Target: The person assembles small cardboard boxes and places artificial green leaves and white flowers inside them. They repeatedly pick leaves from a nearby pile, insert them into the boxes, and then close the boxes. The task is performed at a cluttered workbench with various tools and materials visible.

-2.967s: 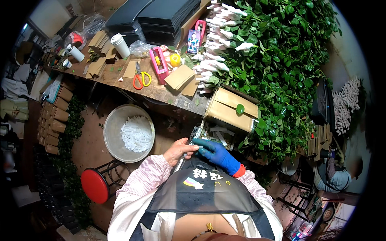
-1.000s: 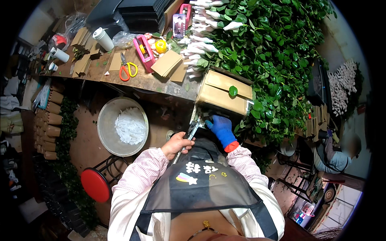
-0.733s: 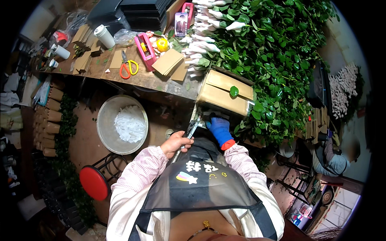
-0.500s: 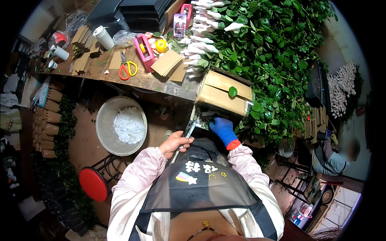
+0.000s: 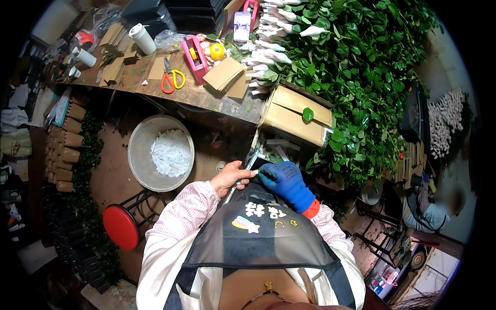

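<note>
My bare left hand point(image 5: 232, 178) and my right hand point(image 5: 285, 182), in a blue glove with a red cuff, are close together before my apron. Their fingertips meet at a small white piece point(image 5: 256, 172). My right thumb and fingers are pinched on it. The left fingers are curled, thumb stretched toward the white piece; whatever they close on is mostly hidden. A narrow metal strip point(image 5: 231, 195) runs beneath the left hand. Just beyond stands a cardboard-topped box point(image 5: 294, 114) with a green leaf on it; white strips point(image 5: 281, 151) lie in its near opening.
Leafy stems point(image 5: 356, 77) with white-wrapped heads point(image 5: 274, 54) cover the table's right part. Scissors point(image 5: 173, 81), a pink tape dispenser point(image 5: 195, 62), cardboard pieces point(image 5: 223, 74) and a white cup point(image 5: 142, 39) lie further left. Below stand a bin point(image 5: 135, 160) of white strips and a red stool point(image 5: 121, 226).
My right hand has come from the box's near opening back toward me and left, and now meets my left hand at the white piece. The view has shifted slightly.
</note>
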The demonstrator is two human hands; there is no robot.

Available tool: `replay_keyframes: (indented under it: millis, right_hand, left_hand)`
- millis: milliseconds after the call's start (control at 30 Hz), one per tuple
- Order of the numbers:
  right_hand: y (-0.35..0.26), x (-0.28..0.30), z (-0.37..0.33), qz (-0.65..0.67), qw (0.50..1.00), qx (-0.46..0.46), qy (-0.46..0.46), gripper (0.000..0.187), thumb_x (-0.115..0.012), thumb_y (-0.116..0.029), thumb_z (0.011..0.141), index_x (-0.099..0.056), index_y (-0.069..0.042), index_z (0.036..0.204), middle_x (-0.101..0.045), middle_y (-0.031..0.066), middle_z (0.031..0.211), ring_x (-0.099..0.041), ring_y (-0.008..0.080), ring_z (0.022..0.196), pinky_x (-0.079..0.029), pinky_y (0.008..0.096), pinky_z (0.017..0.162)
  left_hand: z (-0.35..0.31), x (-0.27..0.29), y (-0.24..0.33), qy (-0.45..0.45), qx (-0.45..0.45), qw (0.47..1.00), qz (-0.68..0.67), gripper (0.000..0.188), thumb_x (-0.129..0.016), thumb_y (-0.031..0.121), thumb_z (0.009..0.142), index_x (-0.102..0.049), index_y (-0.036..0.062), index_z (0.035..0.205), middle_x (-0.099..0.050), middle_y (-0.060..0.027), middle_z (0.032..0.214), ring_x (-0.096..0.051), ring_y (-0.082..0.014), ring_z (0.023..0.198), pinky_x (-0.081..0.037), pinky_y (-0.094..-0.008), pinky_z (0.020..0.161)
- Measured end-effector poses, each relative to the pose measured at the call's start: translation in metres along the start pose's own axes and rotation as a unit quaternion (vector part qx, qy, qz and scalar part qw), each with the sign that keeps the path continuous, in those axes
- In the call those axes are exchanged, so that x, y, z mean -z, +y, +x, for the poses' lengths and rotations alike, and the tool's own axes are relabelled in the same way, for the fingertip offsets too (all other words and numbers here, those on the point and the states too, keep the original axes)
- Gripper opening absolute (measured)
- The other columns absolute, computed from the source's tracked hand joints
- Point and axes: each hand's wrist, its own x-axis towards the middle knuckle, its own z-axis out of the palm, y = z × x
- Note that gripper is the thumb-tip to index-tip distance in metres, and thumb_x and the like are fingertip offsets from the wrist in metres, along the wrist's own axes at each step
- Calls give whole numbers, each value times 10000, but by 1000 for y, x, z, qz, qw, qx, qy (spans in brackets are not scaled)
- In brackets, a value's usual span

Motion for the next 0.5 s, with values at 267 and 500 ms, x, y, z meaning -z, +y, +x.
replay_keyframes:
  millis: [267, 500]
  right_hand:
    - [16, -13, -15, 268, 948, -166, -52, 250, -654, -262, 984, -679, -55, 1122, -703, 133, 952, -699, 264, 844, -538, 358, 782]
    - [64, -46, -24, 296, 890, -313, -148, 210, -659, -266, 978, -706, -82, 1068, -719, 141, 928, -712, 228, 819, -561, 364, 770]
  left_hand:
    - [-1, -3, 1, -11, 3, 999, 36, 302, -715, -12, 893, -489, 28, 1089, -566, -22, 883, -500, -40, 641, -377, -181, 448]
    - [-2, 2, -7, 4, 1, 1000, 11, 281, -668, -45, 883, -500, 20, 1098, -579, -57, 961, -512, -64, 660, -392, -195, 455]
